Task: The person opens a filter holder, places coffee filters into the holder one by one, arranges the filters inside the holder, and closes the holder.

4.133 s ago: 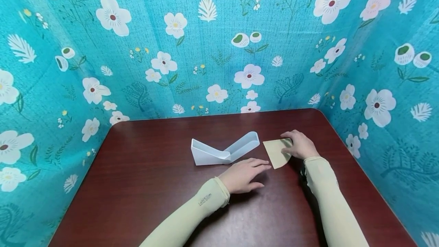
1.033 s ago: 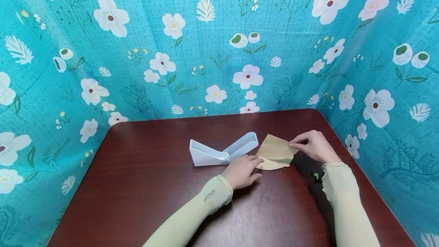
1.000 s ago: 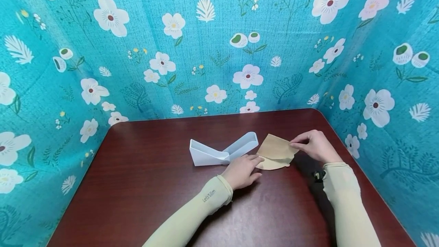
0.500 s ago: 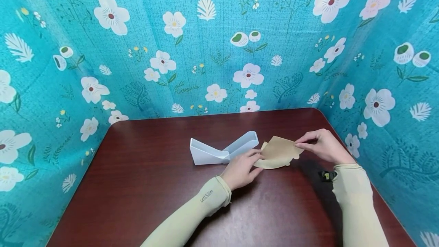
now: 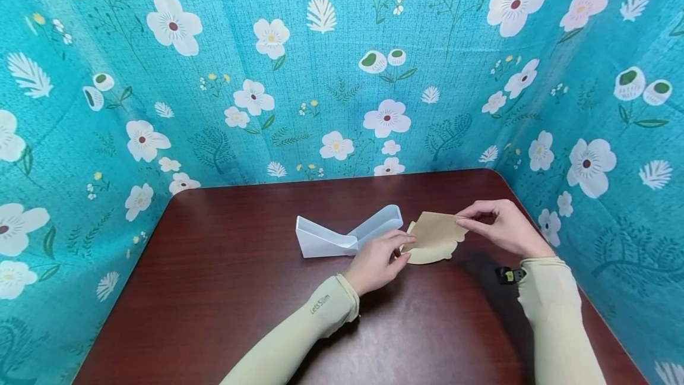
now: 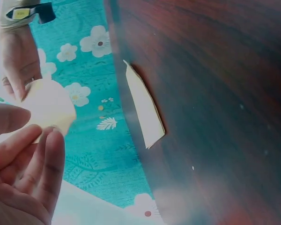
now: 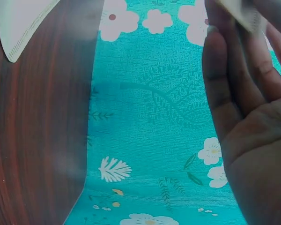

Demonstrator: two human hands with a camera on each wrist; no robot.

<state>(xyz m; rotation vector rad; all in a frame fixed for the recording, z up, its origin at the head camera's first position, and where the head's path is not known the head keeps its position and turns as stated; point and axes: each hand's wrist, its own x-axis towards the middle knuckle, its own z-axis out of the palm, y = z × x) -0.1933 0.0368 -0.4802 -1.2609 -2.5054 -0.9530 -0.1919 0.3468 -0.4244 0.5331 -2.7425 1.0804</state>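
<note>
A paper coffee filter [image 6: 52, 105] is held between both hands over the right half of the worktop [image 5: 214, 278], towards its far right corner. Its right end is pinched between the thumb and fingertips of the right hand [image 5: 499, 224], with hardly any gap at the tips. Its left side appears to be gripped by the left hand [image 5: 376, 263], the thumb set against the bent forefinger and the other fingers looser. A second filter [image 6: 145, 108] is seen lying on the worktop, with a crimped edge shown in the right wrist view; how far it is overlapped by the held one cannot be told.

The pale V-shaped holder [image 5: 323, 245] is placed just left of the filters, nearer the far edge than the near edge; no paper is seen in it.

The work is judged to be partway along: one filter is parted from the other and raised, but is not yet set down or let go. Whether it is fully opened cannot be made out.
</note>
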